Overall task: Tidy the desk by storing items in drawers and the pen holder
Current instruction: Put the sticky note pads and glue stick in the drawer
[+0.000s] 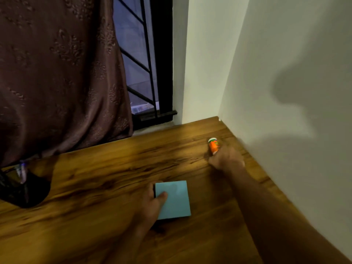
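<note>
A light blue sticky-note pad [176,200] lies on the wooden desk [114,168]. My left hand [150,203] grips its left edge, thumb on top and fingers along the side. An orange glue stick with a white cap [213,145] lies near the right wall. My right hand [225,158] is curled round its near end. A black mesh pen holder [22,187] stands at the desk's left edge with a pen-like item [22,171] in it. The picture is blurred.
A brown curtain [57,73] hangs over the desk's far left. Behind it is a barred window [141,63]. White walls [285,73] close the desk's far right corner and right side. No drawer shows.
</note>
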